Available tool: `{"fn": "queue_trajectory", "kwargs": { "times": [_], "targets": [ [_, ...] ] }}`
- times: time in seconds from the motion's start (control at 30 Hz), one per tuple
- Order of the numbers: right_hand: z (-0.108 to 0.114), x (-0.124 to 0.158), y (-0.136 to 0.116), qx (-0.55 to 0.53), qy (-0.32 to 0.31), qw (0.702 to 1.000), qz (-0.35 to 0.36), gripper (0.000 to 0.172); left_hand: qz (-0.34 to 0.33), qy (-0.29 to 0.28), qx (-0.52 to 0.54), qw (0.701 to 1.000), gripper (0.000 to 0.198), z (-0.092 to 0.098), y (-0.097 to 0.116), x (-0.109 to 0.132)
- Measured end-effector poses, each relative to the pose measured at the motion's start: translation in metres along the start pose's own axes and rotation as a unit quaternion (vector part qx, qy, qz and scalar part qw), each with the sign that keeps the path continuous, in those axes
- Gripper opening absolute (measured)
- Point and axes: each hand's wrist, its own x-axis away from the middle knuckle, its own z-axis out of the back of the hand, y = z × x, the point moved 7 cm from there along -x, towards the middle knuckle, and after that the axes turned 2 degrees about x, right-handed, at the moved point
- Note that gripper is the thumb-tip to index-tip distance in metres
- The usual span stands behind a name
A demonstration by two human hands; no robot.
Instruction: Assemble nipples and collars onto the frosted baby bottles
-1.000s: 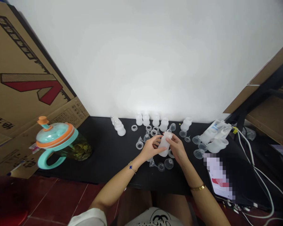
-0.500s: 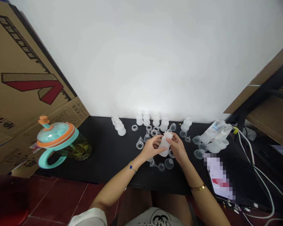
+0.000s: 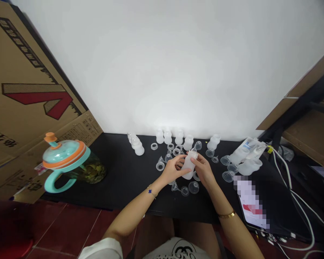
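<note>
Between my hands is a small frosted white baby bottle (image 3: pixel 188 166), tilted, its neck toward the wall. My left hand (image 3: pixel 174 168) wraps its left side with the thumb across the front. The fingers of my right hand (image 3: pixel 203 167) grip it near the neck from the right. Around them lie clear collar rings (image 3: pixel 160 166), clear dome caps (image 3: pixel 193 187) and nipples (image 3: pixel 175 186). Several similar bottles (image 3: pixel 167 137) stand by the wall, and another bottle (image 3: pixel 214 141) is to their right. Some assembled bottles (image 3: pixel 137 145) stand at the back left.
A big tea jug (image 3: pixel 70 162) with a turquoise handle stands at the left beside a cardboard box (image 3: pixel 29 90). At the right are a plastic bag (image 3: pixel 247 151) by more bottles, a phone (image 3: pixel 252 205) and white cables (image 3: pixel 286 172). A white wall (image 3: pixel 178 72) bounds the black table (image 3: pixel 124 180).
</note>
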Motion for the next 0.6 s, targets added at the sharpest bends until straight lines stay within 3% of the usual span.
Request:
{"fn": "queue_trajectory", "kwargs": {
  "times": [0.6],
  "targets": [
    [0.01,-0.003,0.006,-0.022,0.038,0.999,0.009,0.046,0.003,0.001,-0.005,1.0,0.064,0.0,-0.001,0.0]
  ]
}}
